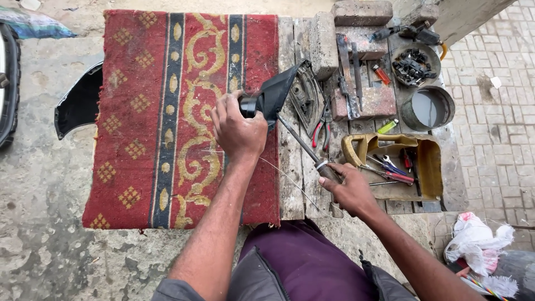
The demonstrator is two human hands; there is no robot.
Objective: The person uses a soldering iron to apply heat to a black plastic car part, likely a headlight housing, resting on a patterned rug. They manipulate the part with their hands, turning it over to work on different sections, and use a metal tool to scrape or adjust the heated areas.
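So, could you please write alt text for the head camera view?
A person's left hand holds a black plastic part over a red patterned rug, while the right hand pushes a long metal tool into it. Pliers and bricks lie beyond.

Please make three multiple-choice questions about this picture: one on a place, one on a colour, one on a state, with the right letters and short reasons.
1. Where do the pliers lie?
A. on the wooden boards
B. on the rug
C. in the tin

2. What colour is most of the rug?
A. green
B. red
C. white

3. What does the left hand do?
A. rests open
B. points
C. grips a black part

Answers: 1 A, they lie on boards right of the rug. 2 B, red with a blue and gold band. 3 C, its fingers close on the black part.
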